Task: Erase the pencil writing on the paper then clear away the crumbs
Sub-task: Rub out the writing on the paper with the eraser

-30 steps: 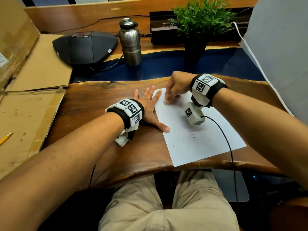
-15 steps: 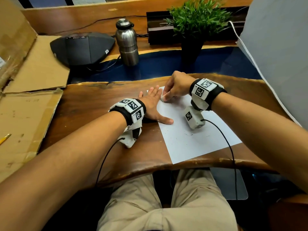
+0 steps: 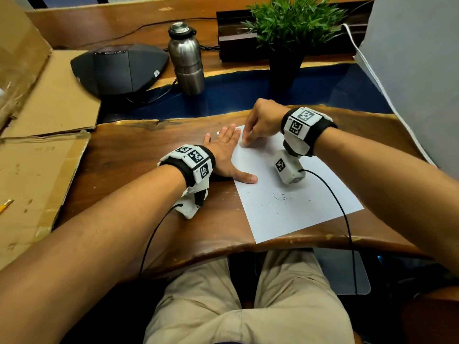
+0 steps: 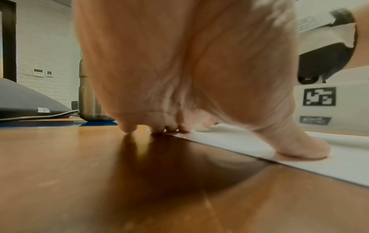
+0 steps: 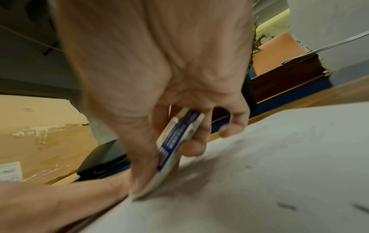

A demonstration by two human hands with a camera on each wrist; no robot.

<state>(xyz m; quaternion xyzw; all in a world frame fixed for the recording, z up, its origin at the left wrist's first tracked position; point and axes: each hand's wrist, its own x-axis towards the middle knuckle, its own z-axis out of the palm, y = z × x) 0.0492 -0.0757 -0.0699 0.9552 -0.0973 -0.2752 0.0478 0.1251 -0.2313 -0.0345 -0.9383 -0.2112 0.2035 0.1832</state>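
A white sheet of paper (image 3: 293,194) lies on the wooden desk (image 3: 139,170), with dark eraser crumbs (image 3: 280,198) scattered over its near half. My left hand (image 3: 228,155) lies flat with straight fingers, pressing the paper's left edge; its thumb (image 4: 299,148) rests on the sheet. My right hand (image 3: 258,125) pinches a white eraser in a blue sleeve (image 5: 175,145) and presses its tip onto the paper's far left corner, close to the left fingertips. In the right wrist view the paper (image 5: 279,165) shows faint grey smudges and crumbs.
Flattened cardboard (image 3: 37,157) covers the left side, with a yellow pencil (image 3: 5,206) on it. Behind the desk stand a steel bottle (image 3: 186,60), a dark conference phone (image 3: 119,68) and a potted plant (image 3: 290,26). A grey panel (image 3: 417,70) rises on the right.
My right hand with the eraser has shifted slightly left and farther up the sheet, toward the left fingertips. The left hand stays flat on the paper's edge.
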